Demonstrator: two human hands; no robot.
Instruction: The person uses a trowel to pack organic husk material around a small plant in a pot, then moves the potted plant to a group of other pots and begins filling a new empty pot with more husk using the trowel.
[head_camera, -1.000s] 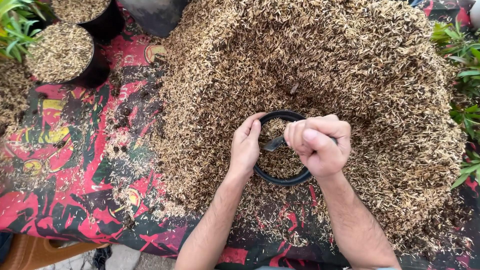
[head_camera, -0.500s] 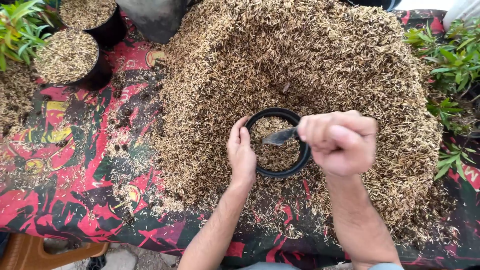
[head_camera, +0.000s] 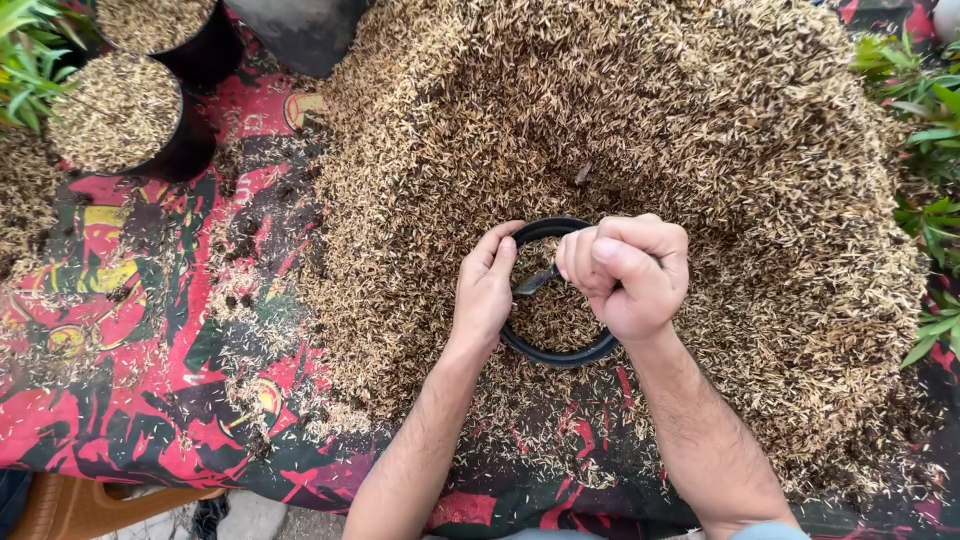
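While the left hand (head_camera: 484, 292) clasps the near-left rim of a black pot (head_camera: 556, 344) sunk in a heap of husks (head_camera: 640, 130), the right hand (head_camera: 628, 275) hangs fisted over the pot. Its fingers are clamped on a small dark tool (head_camera: 535, 281), whose tip slants down-left into the pot's fill, toward the left hand.

2 husk-filled black pots (head_camera: 118, 112) stand at the upper left on a red patterned sheet (head_camera: 120, 400). Green plants (head_camera: 930, 150) border the right edge.
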